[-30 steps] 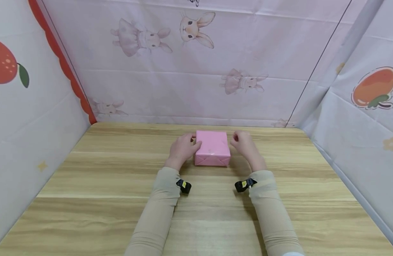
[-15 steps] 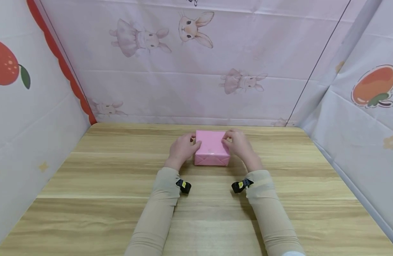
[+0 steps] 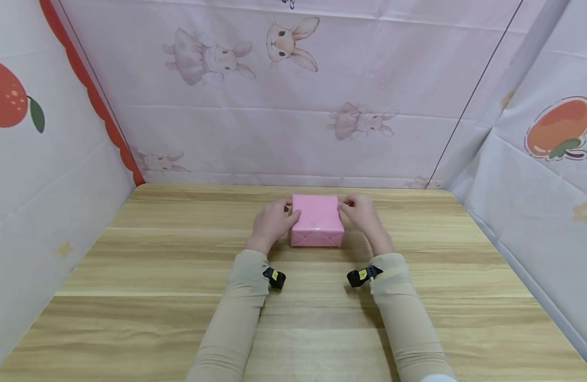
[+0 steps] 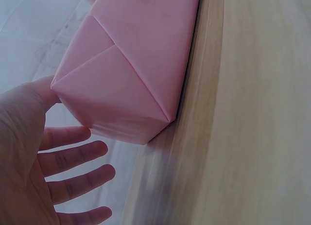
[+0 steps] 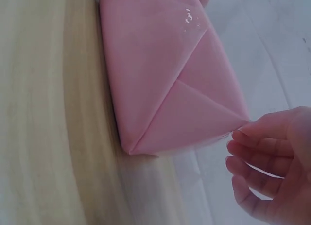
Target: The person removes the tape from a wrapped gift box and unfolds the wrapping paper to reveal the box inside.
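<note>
A small box wrapped in pink paper (image 3: 315, 213) sits near the far side of the wooden table, its folded paper end facing me. At its left side is my left hand (image 3: 270, 222), the thumb resting over the top edge; the left wrist view shows the other fingers (image 4: 80, 183) straight and spread beside it. My right hand (image 3: 365, 215) is at the upper right edge of the box. In the right wrist view its thumb and index fingertips (image 5: 243, 130) meet at the box corner, the other fingers bent. I cannot tell whether they pinch anything there.
The light wooden table (image 3: 155, 297) reaches back to a pink sheet (image 3: 274, 138) printed with rabbits. White printed sheets bound it on the left (image 3: 45, 201) and right (image 3: 537, 196). Each sleeve cuff carries a black strap, left (image 3: 276, 278) and right (image 3: 360, 277).
My right hand came from beside the box onto its top right edge, then drew slightly back to the right, fingertips at the edge. Left hand and box stayed in place.
</note>
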{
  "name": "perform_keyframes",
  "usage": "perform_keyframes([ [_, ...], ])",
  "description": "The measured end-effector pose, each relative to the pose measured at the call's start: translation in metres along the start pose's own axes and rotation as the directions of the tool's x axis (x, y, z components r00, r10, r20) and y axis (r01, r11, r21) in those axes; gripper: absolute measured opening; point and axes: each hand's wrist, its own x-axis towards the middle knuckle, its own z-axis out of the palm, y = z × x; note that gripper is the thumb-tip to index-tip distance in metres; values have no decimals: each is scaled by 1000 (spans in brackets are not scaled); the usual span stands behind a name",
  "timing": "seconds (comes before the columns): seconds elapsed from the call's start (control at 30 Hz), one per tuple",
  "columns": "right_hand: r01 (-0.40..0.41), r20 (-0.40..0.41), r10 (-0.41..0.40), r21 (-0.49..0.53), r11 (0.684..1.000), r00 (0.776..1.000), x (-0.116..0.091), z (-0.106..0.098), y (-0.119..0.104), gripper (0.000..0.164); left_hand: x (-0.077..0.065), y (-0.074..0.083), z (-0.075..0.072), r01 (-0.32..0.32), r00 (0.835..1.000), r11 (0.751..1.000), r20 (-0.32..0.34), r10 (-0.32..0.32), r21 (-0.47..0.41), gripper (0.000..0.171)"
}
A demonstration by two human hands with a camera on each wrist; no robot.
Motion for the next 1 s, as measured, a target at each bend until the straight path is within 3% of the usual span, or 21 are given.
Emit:
perform_keyframes([
  [0.23, -125, 34, 122, 82, 989, 992, 0, -8, 10, 22, 0, 1, 0, 5, 1000, 1000, -6, -5, -5, 50],
  [0.7, -206, 98, 191, 184, 961, 977, 0, -14, 18, 23, 0, 1, 1, 11, 1000, 1000, -5, -11, -12, 50],
  [0.9, -297, 257, 211, 368, 881, 943, -2, -17, 18, 30, 0, 1, 3, 15, 1000, 1000, -14, -15, -20, 57],
  [1.0, -333, 312, 214, 405, 852, 926, -1, -18, 17, 34, 0, 1, 3, 6, 1000, 1000, -9, -6, -8, 61],
])
